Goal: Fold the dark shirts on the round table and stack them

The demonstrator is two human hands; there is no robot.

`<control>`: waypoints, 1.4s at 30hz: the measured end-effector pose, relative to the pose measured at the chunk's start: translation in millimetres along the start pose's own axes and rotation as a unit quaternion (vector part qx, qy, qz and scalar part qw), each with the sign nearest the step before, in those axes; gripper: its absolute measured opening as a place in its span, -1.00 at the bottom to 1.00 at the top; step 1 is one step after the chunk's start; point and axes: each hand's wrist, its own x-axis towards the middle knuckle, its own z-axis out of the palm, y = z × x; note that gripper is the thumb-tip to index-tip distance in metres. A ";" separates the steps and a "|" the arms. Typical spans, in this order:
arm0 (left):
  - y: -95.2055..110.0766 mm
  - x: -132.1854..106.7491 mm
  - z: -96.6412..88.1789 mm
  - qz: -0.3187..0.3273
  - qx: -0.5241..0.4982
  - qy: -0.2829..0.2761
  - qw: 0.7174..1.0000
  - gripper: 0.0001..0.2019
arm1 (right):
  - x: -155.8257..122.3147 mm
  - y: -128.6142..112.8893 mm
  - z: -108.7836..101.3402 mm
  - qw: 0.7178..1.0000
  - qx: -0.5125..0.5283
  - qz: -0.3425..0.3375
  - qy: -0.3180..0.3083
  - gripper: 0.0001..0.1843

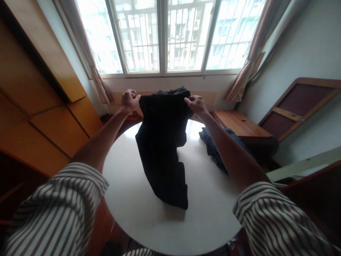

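A pair of black trousers [162, 142] hangs between my hands above a round white table [213, 213]. My left hand [130, 99] is closed on the left corner of the waistband. The opposite corner is pinched in my right hand [196, 104]. Both arms reach forward, so the waist end is held up at the far side of the table. The legs droop toward me, and their lower ends lie on or just over the tabletop. Folds hide part of the trousers' shape. Right of them, partly behind my right forearm, lies a dark blue garment [210, 142].
Beyond the table's far right edge stands a wooden cabinet [239, 122]. Tall wooden cupboards [53, 124] line the left side. A framed wooden panel [301, 106] leans by the right wall. Barred windows [183, 39] with tied curtains [239, 81] fill the far wall.
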 end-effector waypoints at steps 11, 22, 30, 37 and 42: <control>-53.9 -172.9 16.8 -0.044 0.036 -0.212 0.976 -0.68 | -255.0 65.6 -11.9 0.930 -0.175 -0.039 -0.321 -0.42; -84.7 -237.1 -11.4 -0.068 0.076 -0.243 0.965 -0.73 | -274.5 18.9 -3.5 0.930 -0.025 -0.062 -0.360 -0.88; -130.3 -208.7 -83.0 -0.206 0.128 -0.138 0.960 -0.44 | -268.0 32.3 -21.3 0.930 -0.053 -0.121 -0.343 -0.84; -133.4 -252.6 -62.3 -0.241 0.155 -0.245 0.926 -0.18 | -269.9 48.7 4.3 0.889 -0.155 -0.200 -0.381 -0.38; -120.4 -258.9 -56.2 -0.180 0.034 -0.260 0.948 -0.33 | -267.6 27.7 9.3 0.869 -0.171 -0.247 -0.394 -0.76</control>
